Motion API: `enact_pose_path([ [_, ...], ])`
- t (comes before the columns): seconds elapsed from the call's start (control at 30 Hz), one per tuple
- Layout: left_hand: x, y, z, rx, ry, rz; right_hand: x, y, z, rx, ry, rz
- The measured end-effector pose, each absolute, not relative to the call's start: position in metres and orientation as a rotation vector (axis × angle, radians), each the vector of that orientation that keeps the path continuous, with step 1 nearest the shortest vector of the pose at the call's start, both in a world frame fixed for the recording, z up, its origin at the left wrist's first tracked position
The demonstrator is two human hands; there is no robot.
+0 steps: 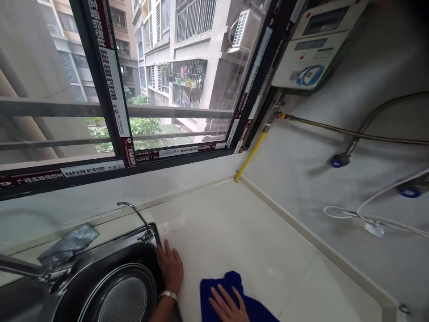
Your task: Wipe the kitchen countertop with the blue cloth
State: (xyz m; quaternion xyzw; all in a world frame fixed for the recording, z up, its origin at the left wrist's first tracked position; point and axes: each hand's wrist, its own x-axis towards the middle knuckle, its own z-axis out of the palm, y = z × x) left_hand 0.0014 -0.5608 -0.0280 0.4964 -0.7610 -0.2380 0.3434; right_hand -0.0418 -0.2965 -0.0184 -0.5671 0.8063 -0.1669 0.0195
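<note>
My left hand (170, 267) lies with its fingers spread at the right edge of the dark sink (65, 302), beside the base of a slim curved tap (136, 213). A light band circles the left wrist. Flat on a blue cloth (208, 298) rests my right hand (229, 305), fingers stretched out and pressing it onto the pale glossy countertop (268, 241). The bottom edge of the view cuts off part of the right hand and the cloth. Inside the sink sits a round metal basin with a textured bottom (125, 300).
A larger faucet (23, 267) and bubble wrap (70, 243) are at the left. The window (181, 80) rises behind the counter. On the right wall are a white meter box (318, 49), a yellow pipe (251, 156), hoses, valves and a loose white cable (365, 214).
</note>
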Motion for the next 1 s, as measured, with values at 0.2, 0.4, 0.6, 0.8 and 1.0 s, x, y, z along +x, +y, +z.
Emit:
enact_pose_path([
  [0.2,0.005,-0.559,-0.038,1.227,-1.959,-0.682,-0.073,-0.392,0.015,-1.985,2.033,-0.499],
  [0.4,0.007,-0.558,-0.035,1.363,-1.911,-0.879,-0.112,-0.482,0.025,-1.917,2.008,-0.544],
  [0.6,0.006,-0.554,-0.034,1.411,-1.994,-0.738,-0.150,-0.551,0.024,-1.960,2.054,-0.493],
  [0.8,0.006,-0.554,-0.039,1.422,-2.078,-0.583,-0.175,-0.599,0.023,-1.908,2.195,-0.504],
  [1.0,0.000,-0.556,-0.043,1.449,-2.134,-0.378,-0.205,-0.631,0.021,-1.743,2.406,-0.572],
])
